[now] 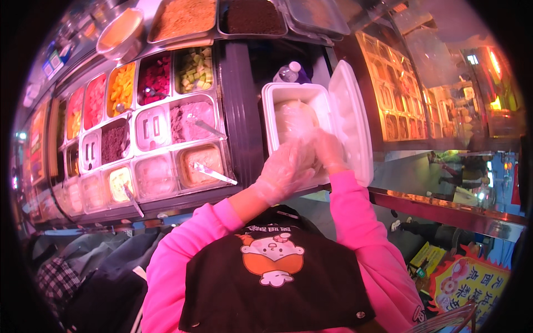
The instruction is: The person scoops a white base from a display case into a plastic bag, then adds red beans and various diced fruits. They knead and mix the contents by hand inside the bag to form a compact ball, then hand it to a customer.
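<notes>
A white foam box (270, 130) stands before me, its lid (350, 119) swung out to the right. Inside lies a clear plastic bag (295, 114) with pale, round, flat food in it. Both my hands wear thin clear gloves and meet at the near end of this bag, over the box's front part. My left hand (287, 166) has its fingers curled together there. Close against it, my right hand (330, 150) is bent inward with closed fingers. The bag's gathered end appears to be in their grip, though the fingertips are partly hidden.
To the left, a counter holds several metal pans of diced fruit (121, 86) and creamy fillings (201, 161), some with spoons. Trays of crumbs (183, 19) sit at the back. A bottle (288, 72) lies behind the box. A glass partition is on the right.
</notes>
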Demonstrator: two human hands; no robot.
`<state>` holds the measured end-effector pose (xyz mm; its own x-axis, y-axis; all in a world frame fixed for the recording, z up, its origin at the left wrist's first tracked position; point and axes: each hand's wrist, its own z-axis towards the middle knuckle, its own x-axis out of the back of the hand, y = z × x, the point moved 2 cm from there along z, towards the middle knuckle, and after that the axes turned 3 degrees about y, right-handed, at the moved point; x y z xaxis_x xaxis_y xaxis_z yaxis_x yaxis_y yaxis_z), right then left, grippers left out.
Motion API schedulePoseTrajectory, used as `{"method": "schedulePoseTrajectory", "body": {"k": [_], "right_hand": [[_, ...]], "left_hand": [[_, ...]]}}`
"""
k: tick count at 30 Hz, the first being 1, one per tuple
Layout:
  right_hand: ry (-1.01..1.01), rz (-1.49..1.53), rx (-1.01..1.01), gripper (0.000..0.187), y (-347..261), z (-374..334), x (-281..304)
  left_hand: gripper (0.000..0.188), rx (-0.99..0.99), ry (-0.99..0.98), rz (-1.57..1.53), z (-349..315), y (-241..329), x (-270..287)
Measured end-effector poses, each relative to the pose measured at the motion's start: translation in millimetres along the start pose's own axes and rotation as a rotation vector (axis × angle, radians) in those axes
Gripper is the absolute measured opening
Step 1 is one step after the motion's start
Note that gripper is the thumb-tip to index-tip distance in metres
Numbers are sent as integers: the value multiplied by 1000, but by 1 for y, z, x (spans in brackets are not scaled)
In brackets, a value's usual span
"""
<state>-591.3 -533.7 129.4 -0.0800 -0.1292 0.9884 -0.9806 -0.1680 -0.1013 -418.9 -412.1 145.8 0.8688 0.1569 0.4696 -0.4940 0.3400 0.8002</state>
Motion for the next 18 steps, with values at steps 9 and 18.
{"method": "schedulePoseTrajectory", "body": {"k": [9,18], "right_hand": [[399,752,111,22,-23,1,95],[279,466,988,8,-73,-39,76]], "left_hand": [[41,373,228,-52,59,-67,2],[13,665,415,-706,27,-48,30]]}}
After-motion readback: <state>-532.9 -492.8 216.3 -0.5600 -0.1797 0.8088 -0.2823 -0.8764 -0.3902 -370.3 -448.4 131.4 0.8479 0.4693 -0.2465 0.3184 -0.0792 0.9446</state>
